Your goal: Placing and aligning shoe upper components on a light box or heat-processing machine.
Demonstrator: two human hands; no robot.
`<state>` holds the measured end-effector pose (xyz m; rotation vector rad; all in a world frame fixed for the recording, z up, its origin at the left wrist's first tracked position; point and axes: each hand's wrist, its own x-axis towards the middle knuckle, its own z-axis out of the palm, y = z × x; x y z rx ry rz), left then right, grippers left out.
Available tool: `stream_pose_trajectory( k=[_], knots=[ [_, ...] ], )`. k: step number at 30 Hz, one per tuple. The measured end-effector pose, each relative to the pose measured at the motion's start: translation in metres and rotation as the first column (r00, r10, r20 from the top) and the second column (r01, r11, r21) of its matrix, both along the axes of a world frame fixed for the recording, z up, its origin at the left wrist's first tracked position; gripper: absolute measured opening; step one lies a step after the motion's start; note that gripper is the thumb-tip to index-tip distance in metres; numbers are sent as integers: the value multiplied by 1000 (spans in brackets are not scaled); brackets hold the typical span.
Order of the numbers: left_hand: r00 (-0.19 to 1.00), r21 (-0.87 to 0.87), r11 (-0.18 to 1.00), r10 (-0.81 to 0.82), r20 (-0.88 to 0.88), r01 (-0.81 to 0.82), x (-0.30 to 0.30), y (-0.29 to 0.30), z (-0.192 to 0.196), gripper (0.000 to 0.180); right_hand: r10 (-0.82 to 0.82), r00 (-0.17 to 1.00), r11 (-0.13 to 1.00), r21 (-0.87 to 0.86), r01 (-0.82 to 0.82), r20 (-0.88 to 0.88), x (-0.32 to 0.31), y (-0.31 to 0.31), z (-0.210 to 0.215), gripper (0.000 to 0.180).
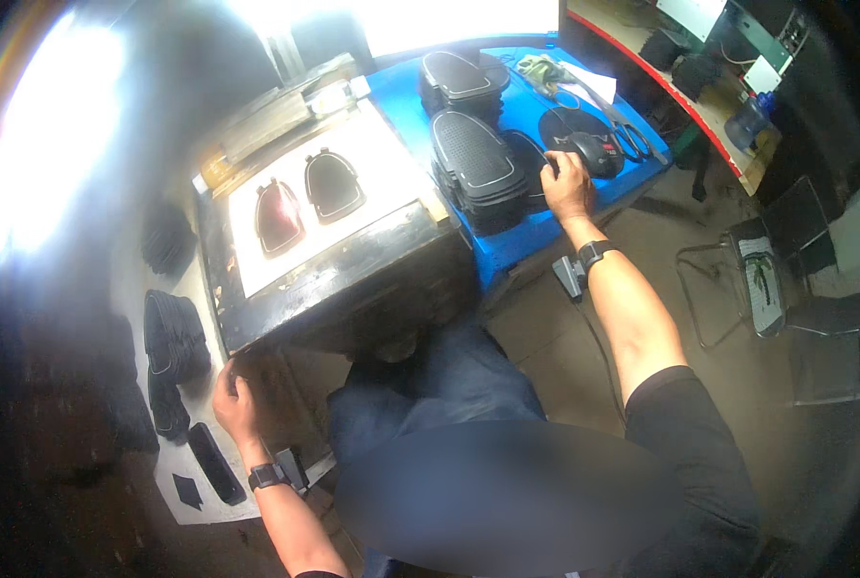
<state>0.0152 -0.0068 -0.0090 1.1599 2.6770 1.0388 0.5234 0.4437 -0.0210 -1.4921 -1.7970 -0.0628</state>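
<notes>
My right hand (569, 185) is over the blue table (502, 252), its fingers bent and closed at the edge of a dark rounded panel (526, 162). Just left of it stands a stack of black rounded panels (473, 159) with pale outlines, and another stack (461, 79) stands behind. My left hand (234, 400) is low by the front left corner of the dark-edged bench, thumb apart from the fingers, nothing visible in it. Two outlined panels lie on the bench's white board (314, 241): one with a reddish sheen (278, 220), one plain black (334, 185).
Right of my right hand lie a black rounded object (594, 154) and scissors (632, 140); a greenish glove (538, 69) lies farther back. More panels (173, 332) rest on the pale surface at left. A chair (762, 279) and a red-edged table (676, 91) stand at right.
</notes>
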Motion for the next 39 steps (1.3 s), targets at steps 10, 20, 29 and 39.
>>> stream_pose_trajectory(
  k=[10,20,29,39],
  knots=[
    [991,66,994,-76,-108,83,-7,-7,-5,39,-9,1000,1000,-21,9,5,-6,-5,1,23],
    [993,53,997,-49,-109,55,-12,-9,-8,38,-14,1000,999,-31,13,-15,-11,-9,10,24],
    [996,241,966,-86,-28,90,-21,-16,-18,39,19,998,1000,-13,-19,-59,-6,-7,17,25],
    [998,215,976,-31,-46,40,-36,-19,-36,41,65,997,998,13,-65,-42,-2,-5,5,24]
  ],
)
